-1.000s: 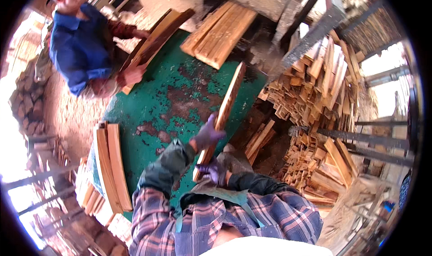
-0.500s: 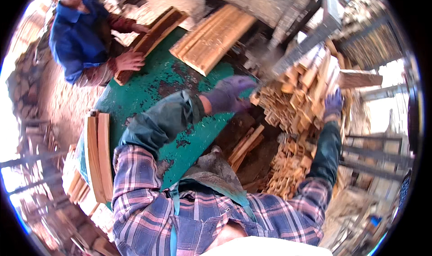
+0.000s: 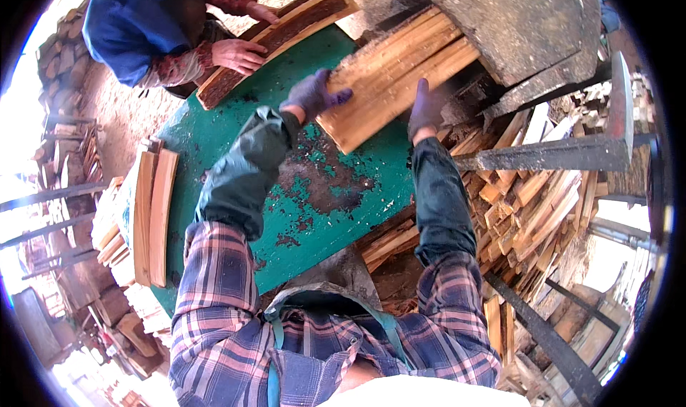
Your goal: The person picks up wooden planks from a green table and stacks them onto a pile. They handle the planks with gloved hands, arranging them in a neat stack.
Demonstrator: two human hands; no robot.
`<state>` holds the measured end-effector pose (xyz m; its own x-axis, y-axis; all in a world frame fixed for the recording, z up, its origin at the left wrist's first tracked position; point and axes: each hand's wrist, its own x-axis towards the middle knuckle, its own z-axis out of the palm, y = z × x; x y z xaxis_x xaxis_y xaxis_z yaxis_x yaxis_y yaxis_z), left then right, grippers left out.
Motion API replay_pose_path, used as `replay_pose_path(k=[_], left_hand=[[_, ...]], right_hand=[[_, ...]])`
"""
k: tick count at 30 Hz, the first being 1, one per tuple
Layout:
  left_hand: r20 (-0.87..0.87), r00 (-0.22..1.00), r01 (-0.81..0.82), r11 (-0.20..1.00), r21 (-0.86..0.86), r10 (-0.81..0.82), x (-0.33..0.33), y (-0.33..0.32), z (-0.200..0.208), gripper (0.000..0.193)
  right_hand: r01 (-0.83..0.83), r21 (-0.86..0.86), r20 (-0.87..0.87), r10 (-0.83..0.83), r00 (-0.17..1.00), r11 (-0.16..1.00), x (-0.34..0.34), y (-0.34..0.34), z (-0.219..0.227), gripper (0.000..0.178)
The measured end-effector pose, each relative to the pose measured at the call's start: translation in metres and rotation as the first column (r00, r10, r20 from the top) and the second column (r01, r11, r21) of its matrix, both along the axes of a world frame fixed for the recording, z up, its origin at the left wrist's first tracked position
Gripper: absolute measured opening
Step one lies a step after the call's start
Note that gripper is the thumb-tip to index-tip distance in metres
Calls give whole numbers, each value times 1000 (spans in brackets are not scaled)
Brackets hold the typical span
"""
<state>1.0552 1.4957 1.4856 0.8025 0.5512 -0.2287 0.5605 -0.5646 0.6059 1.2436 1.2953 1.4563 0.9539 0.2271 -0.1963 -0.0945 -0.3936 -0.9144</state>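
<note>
A stack of pale sawn wooden boards (image 3: 389,82) lies at the far side of a worn green table (image 3: 325,225). At its left edge, my left hand (image 3: 313,96), in a purple glove, grips it with the thumb over the top. My right hand (image 3: 426,112), gloved the same way, clasps the right edge with its thumb up on the wood; its other fingers are partly hidden and blurred.
Across the table, a person in blue (image 3: 143,32) rests both hands on a bark-edged plank (image 3: 286,32). Two narrow boards (image 3: 153,217) lie at the table's left edge. Split sticks (image 3: 532,207) are heaped at right behind a metal bar (image 3: 550,155).
My right hand has left the stick pile and come to the boards' right edge. My left hand has moved onto their left edge. The view has shifted too.
</note>
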Motion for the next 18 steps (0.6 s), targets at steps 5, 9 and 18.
replay_pose_path(k=[5, 9, 18], left_hand=[[73, 996, 69, 969, -238, -53, -68, -103, 6, 99], [131, 990, 2, 927, -375, 51, -143, -194, 39, 107], [314, 848, -116, 727, -676, 427, -351, -347, -14, 93]], right_hand=[[-42, -1, -81, 41, 996, 999, 7, -32, -38, 111], [-251, -19, -175, 244, 954, 968, -41, -80, -13, 110], [-652, -225, -74, 654, 753, 724, -225, -115, 13, 86]])
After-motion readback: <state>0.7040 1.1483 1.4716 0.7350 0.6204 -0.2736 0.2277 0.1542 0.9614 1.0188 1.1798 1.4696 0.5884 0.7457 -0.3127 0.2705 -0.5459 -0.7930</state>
